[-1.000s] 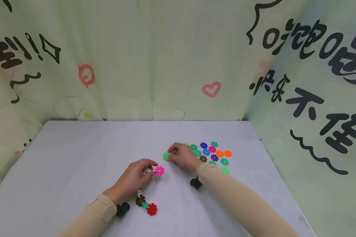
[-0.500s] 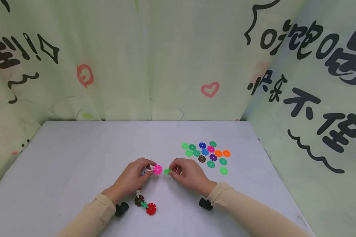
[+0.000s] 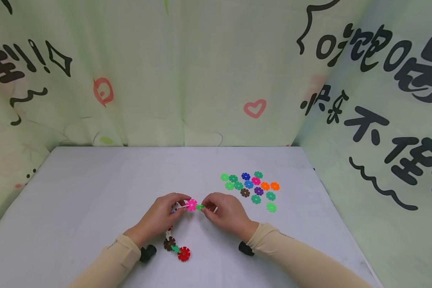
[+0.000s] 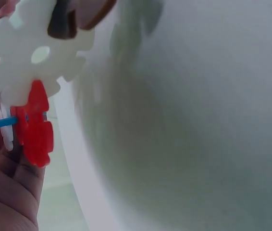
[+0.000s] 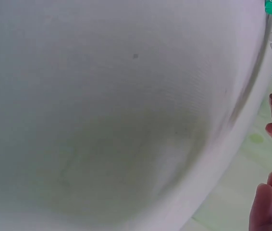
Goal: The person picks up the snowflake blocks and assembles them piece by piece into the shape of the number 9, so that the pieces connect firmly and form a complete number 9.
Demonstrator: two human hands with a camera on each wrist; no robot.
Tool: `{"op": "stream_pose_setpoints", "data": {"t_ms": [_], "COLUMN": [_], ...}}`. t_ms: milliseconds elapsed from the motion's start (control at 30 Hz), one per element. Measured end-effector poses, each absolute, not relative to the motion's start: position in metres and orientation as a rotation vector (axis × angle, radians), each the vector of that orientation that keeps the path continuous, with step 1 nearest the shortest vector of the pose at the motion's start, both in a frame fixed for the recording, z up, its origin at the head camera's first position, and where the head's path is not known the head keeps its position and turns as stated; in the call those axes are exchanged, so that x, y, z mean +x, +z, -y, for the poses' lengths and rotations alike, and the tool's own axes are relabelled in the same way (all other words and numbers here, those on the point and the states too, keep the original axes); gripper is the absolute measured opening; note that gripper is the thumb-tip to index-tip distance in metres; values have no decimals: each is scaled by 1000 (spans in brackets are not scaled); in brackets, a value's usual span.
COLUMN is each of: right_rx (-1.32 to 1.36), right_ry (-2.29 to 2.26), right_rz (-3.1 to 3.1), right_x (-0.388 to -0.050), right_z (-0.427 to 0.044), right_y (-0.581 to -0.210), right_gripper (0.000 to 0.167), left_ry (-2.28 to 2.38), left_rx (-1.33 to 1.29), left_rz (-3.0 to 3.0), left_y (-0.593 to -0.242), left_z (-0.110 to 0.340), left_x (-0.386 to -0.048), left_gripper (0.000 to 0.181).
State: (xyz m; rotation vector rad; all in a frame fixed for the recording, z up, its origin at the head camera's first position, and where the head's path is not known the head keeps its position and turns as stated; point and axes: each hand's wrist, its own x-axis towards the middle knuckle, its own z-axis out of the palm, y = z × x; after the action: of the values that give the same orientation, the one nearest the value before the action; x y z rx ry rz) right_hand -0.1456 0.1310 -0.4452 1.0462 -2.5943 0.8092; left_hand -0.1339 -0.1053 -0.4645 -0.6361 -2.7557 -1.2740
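My left hand (image 3: pixel 162 214) grips a chain of notched plastic snowflake discs. A pink disc (image 3: pixel 191 205) sticks out past its fingertips, at the chain's upper end. From under the palm the chain hangs down to a brown disc (image 3: pixel 169 243) and a red disc (image 3: pixel 184 254). Close up in the left wrist view are a white disc (image 4: pixel 11 82) and another red disc (image 4: pixel 36 130) of it. With its fingertips my right hand (image 3: pixel 228 212) pinches a bright green disc (image 3: pixel 199 207) edge to edge with the pink one. Whether their notches interlock, I cannot tell.
Several loose discs lie spread at the right of the white table (image 3: pixel 104 180), among them an orange disc (image 3: pixel 275 186), a purple disc (image 3: pixel 259 191) and a light green disc (image 3: pixel 271 207). A printed curtain (image 3: pixel 147 80) stands behind the table.
My right hand has picked the green disc off the table beside the pile and brought it down and left against the pink disc. The left hand has stayed nearly still with the chain.
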Motion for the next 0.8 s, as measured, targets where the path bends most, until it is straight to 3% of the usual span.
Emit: {"op": "stream_pose_setpoints", "data": {"t_ms": [800], "right_rx": [1152], "right_ry": [856], "right_rz": [2425], "right_x": [-145], "right_z": [-121], "right_y": [-454], "right_gripper": [16], "left_ry": [-1430], "left_rx": [-613], "left_rz": [2780], "left_y": [-464], "left_z": [104], "left_x": [-135], "left_gripper": [33]}}
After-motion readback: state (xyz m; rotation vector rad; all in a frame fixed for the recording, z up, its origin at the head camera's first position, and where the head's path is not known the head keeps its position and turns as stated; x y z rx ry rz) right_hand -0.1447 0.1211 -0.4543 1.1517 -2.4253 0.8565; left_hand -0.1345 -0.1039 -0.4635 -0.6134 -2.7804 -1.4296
